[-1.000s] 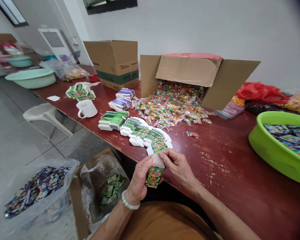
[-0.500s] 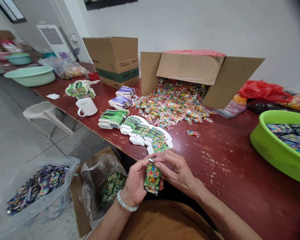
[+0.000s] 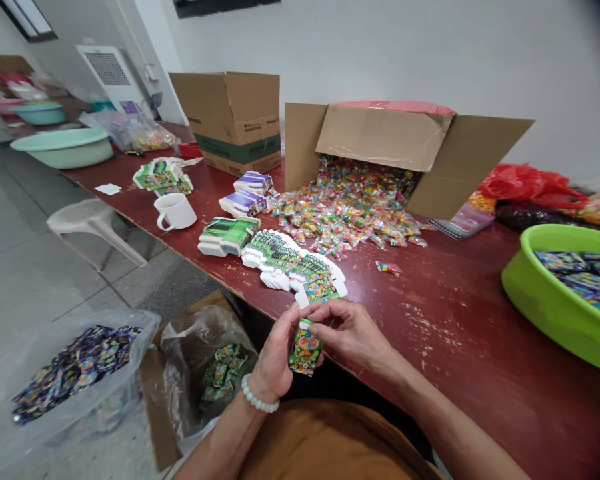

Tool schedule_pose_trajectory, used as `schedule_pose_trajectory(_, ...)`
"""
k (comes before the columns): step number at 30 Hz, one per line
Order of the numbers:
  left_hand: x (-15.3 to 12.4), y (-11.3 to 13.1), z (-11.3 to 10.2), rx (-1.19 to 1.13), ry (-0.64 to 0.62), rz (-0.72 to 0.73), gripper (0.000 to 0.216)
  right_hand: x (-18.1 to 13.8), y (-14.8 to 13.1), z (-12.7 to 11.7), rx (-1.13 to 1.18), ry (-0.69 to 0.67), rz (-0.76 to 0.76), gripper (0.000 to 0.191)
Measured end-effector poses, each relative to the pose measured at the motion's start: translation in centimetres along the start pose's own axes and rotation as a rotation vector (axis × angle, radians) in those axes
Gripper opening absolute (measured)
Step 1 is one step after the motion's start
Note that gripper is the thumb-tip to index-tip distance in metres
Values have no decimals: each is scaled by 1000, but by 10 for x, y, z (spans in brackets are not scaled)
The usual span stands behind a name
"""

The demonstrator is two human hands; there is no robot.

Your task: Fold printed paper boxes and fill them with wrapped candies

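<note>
Both hands hold one small green printed carton just in front of the red table's near edge. My left hand, with a white bead bracelet, wraps the carton's side from below. My right hand pinches the carton's top with fingers closed over it. A fanned stack of flat green carton blanks lies on the table right behind the hands. A heap of small wrapped candies spills from a tipped cardboard box further back.
A green basin with dark packets sits at the right. A white mug, folded carton stacks and an upright cardboard box are at the left. Below the table stand a lined box of filled green cartons and a clear bag.
The carton's white top flap, open one second ago, has been pressed down under my right fingers. Both hands stay at the table edge.
</note>
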State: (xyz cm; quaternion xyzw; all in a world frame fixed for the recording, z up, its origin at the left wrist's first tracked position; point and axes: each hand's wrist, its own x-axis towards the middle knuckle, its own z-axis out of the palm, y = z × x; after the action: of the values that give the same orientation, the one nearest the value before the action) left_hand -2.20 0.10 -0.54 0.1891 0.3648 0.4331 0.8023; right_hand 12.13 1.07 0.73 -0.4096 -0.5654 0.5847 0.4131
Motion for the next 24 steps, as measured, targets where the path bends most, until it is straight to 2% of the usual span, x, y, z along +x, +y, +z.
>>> schedule_pose_trajectory(5, 2, -1, -3, 52, -3, 4, 49, 6, -3, -7, 69, -22, 97, 16)
schedule_pose_trajectory(11, 6, -2, -6, 104, -12, -12, 48, 8, 3, -11, 24, -63, 117, 14)
schedule_pose_trajectory(13, 7, -2, -8, 114, 16, 7, 43, 8, 4, -10, -93, -57, 56, 12)
schedule_pose_trajectory(17, 6, 0, -11, 124, 59, 21, 37, 6, 7, -7, -378, 19, -174, 11)
schedule_pose_trajectory(19, 5, 0, -11, 130, 47, 0, 38, 7, 10, -8, -309, 7, -122, 13)
schedule_pose_trajectory(22, 7, -1, -11, 150, 17, -29, 43, 10, 14, -11, -151, -45, 57, 14)
schedule_pose_trajectory(24, 9, -1, -10, 156, 14, -28, 43, 12, 14, -14, -170, -49, 66, 13)
